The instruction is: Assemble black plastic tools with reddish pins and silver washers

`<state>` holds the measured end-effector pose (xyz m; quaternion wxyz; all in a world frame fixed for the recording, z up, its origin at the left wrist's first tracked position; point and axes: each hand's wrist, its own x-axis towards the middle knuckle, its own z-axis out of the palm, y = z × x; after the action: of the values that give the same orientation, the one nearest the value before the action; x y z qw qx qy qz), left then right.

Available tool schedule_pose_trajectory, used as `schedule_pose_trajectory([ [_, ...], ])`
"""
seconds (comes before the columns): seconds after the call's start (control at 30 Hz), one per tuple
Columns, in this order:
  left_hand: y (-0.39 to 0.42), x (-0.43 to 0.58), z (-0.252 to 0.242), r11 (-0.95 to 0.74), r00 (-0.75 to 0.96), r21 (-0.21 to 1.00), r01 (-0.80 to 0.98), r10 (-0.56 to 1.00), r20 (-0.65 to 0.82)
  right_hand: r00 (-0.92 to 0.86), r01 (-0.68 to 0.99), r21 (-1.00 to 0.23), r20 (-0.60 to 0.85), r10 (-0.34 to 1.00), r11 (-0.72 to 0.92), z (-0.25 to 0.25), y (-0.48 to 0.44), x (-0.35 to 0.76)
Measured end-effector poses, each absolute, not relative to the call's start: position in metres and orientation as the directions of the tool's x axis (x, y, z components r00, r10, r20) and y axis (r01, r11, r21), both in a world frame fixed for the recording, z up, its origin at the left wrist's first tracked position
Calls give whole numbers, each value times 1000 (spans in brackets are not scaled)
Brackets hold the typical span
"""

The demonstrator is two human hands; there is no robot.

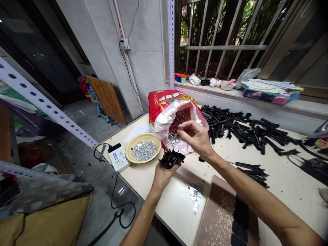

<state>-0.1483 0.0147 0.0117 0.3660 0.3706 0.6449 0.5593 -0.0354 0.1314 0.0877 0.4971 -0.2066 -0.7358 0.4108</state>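
Note:
My left hand [163, 176] is wrapped around a bundle of black plastic parts [171, 159], their forked ends pointing up. Thumb and fingers of my right hand [197, 137] are pinched together in front of the open mouth of a red bag [159, 102]; whatever they hold is too small to make out. Inside the bag lie many thin reddish-brown pins [182, 119], with silver pins [175, 138] near its lower lip. Left of the bundle, a yellow bowl [128, 153] contains small silver metal pieces [144, 151].
A heap of black plastic parts [230, 124] covers the back right of the table, with several more [252, 171] nearer. Small silver washers [195, 195] lie before me beside a brown board [214, 218]. A white power bank [118, 159] with a cable sits at the left edge.

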Motion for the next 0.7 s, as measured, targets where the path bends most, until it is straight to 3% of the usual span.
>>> schedule_pose_trajectory([
  [0.2,14,-144,24,135,-462,984,119,884,-66,-532,-49,-780,549,645,624,90,111,-34],
  [0.4,11,-145,26,100,-465,981,166,885,-12,-693,-30,-670,549,467,742,91,124,-30],
  [0.5,7,-147,27,133,-501,983,126,864,-53,-706,229,-567,462,536,791,75,153,-31],
  [0.6,3,-150,28,138,-532,983,120,845,-54,-725,563,-292,275,631,773,44,180,-40],
  [0.7,4,-153,25,147,-541,981,127,839,-55,-746,621,-175,170,644,764,10,190,-57],
])
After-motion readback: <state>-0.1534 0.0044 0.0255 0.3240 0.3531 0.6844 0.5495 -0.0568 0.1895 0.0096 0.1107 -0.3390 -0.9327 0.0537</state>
